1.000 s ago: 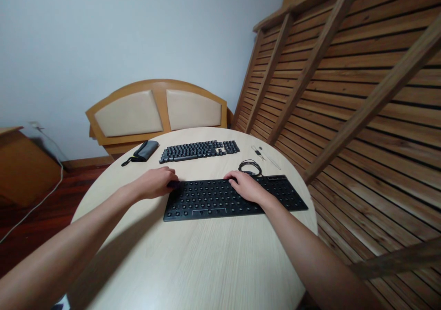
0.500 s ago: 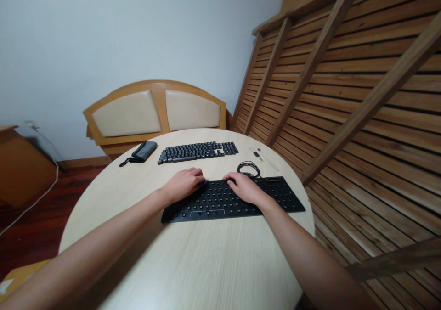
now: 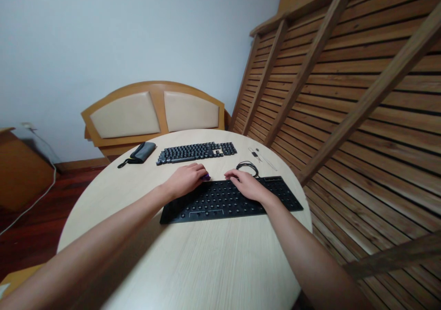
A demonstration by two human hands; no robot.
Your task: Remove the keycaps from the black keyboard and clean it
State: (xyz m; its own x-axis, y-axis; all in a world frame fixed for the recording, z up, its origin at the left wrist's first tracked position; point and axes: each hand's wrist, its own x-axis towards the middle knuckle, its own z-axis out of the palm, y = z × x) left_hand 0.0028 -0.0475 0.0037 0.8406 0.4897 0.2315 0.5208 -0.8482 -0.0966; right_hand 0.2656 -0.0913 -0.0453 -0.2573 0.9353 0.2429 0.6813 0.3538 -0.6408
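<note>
A black keyboard (image 3: 217, 203) with its keycaps off lies flat on the table, bare switch posts showing. My left hand (image 3: 188, 180) is closed around a small purple object (image 3: 206, 177) at the keyboard's far edge; its kind is hard to make out. Over the right half of the keyboard rests my right hand (image 3: 248, 184), fingers loosely stretched towards the left, with nothing visible in them. The cable (image 3: 248, 164) lies coiled just beyond that hand. Farther back, removed black keycaps (image 3: 193, 152) are laid out in keyboard order, with a gap towards the right.
A grey-black pouch (image 3: 143, 152) with a strap lies at the table's back left. Small thin tools (image 3: 255, 154) sit at the back right. The round table (image 3: 193, 264) borders a headboard (image 3: 156, 112) behind and a slatted wooden panel (image 3: 330, 112) on the right.
My left hand has lifted slightly off the keyboard's far edge, and more of the purple object shows. My right hand's fingers have shifted a little. The view has moved slightly.
</note>
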